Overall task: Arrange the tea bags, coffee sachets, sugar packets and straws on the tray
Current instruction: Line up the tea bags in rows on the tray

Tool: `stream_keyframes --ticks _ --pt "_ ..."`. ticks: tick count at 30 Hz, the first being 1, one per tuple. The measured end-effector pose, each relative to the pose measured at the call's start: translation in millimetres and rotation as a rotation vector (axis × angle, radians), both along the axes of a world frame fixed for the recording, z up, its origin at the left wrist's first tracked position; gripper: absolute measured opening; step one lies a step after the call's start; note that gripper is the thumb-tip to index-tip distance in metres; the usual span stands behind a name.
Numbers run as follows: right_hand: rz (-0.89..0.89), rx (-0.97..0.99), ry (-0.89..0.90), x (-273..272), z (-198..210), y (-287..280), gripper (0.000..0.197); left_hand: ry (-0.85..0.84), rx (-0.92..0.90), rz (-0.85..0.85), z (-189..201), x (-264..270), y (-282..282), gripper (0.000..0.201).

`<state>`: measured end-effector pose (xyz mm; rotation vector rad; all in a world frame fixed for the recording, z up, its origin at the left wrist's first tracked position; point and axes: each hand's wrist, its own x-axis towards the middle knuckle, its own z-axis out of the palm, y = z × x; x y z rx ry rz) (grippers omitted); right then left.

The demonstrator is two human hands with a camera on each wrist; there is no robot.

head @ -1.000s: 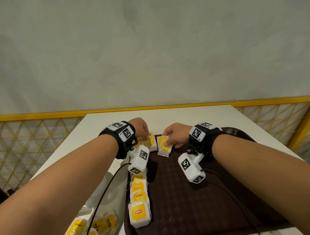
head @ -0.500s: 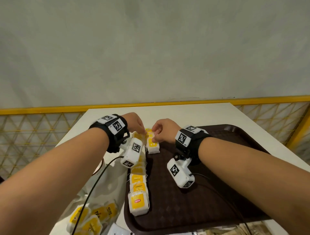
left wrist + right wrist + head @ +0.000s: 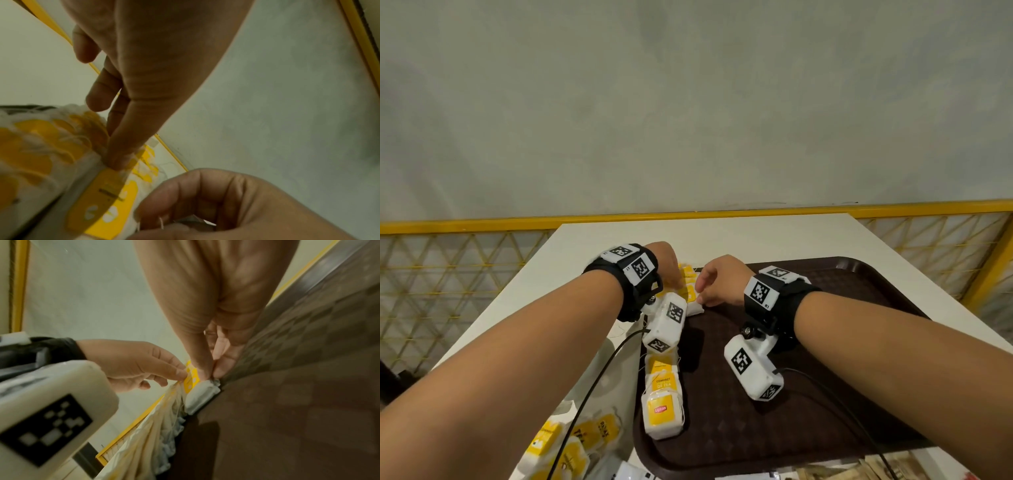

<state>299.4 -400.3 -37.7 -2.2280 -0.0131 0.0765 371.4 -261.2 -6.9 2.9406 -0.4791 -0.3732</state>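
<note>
both hands have shifted toward the left edge of the dark brown textured plastic tray (image 3: 842, 428) since a second ago; the white-and-yellow tea bag the right hand held out in the tray's far middle now sits against the far end of the row. view has tilted a little, more of the tray's near rim showing.

left hand (image 3: 666, 263) at the far left corner of the tray, fingers curled down, fingertip pinching a yellow paper tag (image 3: 107, 203) in the left wrist view. grip clamped on that tag.

right hand (image 3: 722, 281) just beside it, thumb and fingers pressed together on the top edge of the end tea bag (image 3: 202, 394), grip closed on it, seen in the right wrist view.

row of tea bags (image 3: 662, 407) runs along the tray's left side, overlapping, near one showing a red logo on its yellow tag.

loose heap of more tea bags (image 3: 571, 442) lies off the tray on the white counter (image 3: 722, 236), lower left.

yellow lattice railing (image 3: 448, 267) behind the counter, grey wall above.
</note>
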Motion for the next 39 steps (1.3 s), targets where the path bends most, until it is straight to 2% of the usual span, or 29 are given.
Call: stream_keyframes --ticks 5,9,11,15,21,25,29,32,36,39 --pt "-0.039 0.001 -0.014 -1.6 -1.0 -0.4 0.023 -0.007 -0.033 0.016 3.1 4.8 1.9 0.032" --pt "-0.126 0.065 -0.005 -1.0 -1.9 -3.2 0.009 0.008 -0.11 0.051 7.4 9.0 10.0 0.036" --pt "-0.112 0.083 0.032 -1.1 -4.1 -1.2 0.017 -0.005 -0.149 0.063 9.1 10.8 14.2 0.031" --pt "-0.129 0.167 0.047 5.1 -6.6 4.2 0.016 -0.02 -0.209 0.093 7.9 14.4 19.3 0.023" --pt "-0.165 0.121 0.003 14.8 -8.2 11.1 0.017 -0.027 -0.219 0.08 2.3 16.8 16.9 0.022" --pt "-0.213 0.06 -0.017 22.6 -9.5 8.4 0.038 -0.04 -0.223 0.099 4.0 23.3 18.1 0.022" --pt "-0.248 0.12 -0.023 29.5 -12.6 7.1 0.031 -0.051 -0.237 0.124 3.7 31.8 14.8 0.025" --pt "-0.236 0.112 -0.032 36.7 -12.0 9.8 0.026 -0.031 -0.195 0.112 1.3 33.8 7.6 0.011" --pt "-0.249 0.096 -0.031 45.0 -11.7 12.6 0.025 0.02 -0.211 0.102 -3.9 40.1 4.9 0.028" --pt "-0.247 0.089 -0.014 48.3 -12.8 12.0 0.025 0.055 -0.266 0.121 -6.7 43.0 5.9 0.029"
